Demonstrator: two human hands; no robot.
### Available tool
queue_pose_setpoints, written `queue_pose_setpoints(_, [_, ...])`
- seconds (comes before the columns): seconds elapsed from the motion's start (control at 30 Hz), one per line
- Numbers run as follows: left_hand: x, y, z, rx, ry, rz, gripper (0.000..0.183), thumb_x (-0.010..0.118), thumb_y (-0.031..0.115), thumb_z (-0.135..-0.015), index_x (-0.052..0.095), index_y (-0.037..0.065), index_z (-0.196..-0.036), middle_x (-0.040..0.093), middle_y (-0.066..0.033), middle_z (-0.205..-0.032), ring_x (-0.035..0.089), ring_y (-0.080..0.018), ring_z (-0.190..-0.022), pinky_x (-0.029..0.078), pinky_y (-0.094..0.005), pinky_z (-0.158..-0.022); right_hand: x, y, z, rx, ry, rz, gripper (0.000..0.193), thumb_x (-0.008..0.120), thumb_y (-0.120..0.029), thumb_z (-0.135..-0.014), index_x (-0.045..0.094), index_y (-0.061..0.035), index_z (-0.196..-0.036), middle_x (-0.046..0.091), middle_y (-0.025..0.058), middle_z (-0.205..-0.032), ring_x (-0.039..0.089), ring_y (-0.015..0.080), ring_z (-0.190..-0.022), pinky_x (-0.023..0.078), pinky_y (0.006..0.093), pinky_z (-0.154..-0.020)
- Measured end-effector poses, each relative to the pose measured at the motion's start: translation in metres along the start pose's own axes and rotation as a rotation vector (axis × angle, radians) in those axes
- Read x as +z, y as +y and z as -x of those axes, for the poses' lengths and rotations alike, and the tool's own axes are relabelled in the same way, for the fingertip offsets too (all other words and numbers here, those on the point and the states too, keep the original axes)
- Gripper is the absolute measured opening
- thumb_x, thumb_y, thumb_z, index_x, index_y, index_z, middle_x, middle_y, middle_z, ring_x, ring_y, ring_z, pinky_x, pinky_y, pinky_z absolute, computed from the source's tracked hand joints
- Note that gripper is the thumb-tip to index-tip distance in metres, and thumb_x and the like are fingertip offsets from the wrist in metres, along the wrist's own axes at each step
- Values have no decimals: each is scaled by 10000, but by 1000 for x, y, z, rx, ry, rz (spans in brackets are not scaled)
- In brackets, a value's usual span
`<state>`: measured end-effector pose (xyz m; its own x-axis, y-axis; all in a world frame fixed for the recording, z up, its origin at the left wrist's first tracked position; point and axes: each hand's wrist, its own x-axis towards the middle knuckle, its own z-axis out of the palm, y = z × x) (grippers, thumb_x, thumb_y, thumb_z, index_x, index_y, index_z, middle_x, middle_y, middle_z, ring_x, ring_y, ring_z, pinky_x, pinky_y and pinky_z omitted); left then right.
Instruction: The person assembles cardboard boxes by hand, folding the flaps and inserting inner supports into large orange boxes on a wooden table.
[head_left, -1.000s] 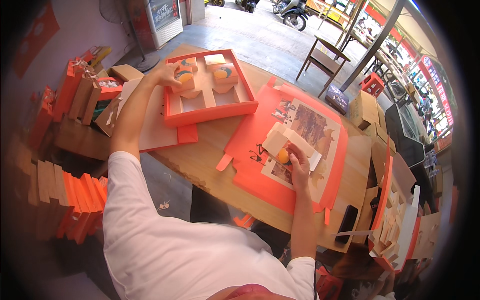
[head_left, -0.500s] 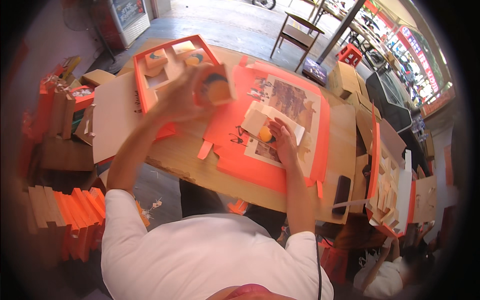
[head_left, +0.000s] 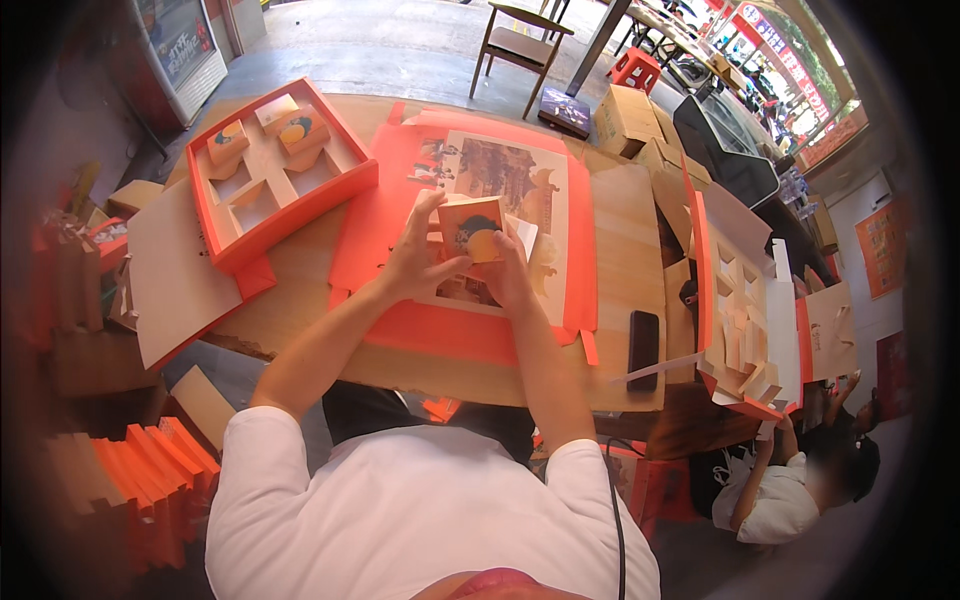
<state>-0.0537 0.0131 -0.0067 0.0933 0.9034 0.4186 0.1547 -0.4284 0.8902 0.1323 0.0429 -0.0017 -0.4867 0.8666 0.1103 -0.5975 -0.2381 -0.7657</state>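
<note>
A small cardboard box with a blue and yellow print is held up between my two hands. My left hand closes on its left side, fingers at the top corner and thumb low. Against the right side is my right hand, closed too. Behind the right fingers shows a pale white flap or piece of card; the rest of it is hidden. Below lies a flat red printed sheet with a picture panel. To the left, a red open tray box has divided compartments, with printed small boxes in its far ones.
A dark phone lies on the table's right part. Another red divided box stands at the right, near a person in a white top. Stacked red and tan card pieces are at lower left. A chair stands beyond the table.
My left hand has brought a small printed box from beside the tray rightward to my right hand. My right hand has lifted from the box on the sheet and closed. The view has shifted.
</note>
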Motion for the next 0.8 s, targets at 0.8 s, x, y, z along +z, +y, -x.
queue_pose_setpoints(0.8, [-13,22,9,450,69,-386,496,783,41,-782,507,53,-1195,554,-189,-1216,585,-334,-1156,544,-409,-906,0,5,11,-138,-80,129,927,752,-437,-825,286,-6,-1500,468,127,-1414,454,219,-1332,367,365,-1104])
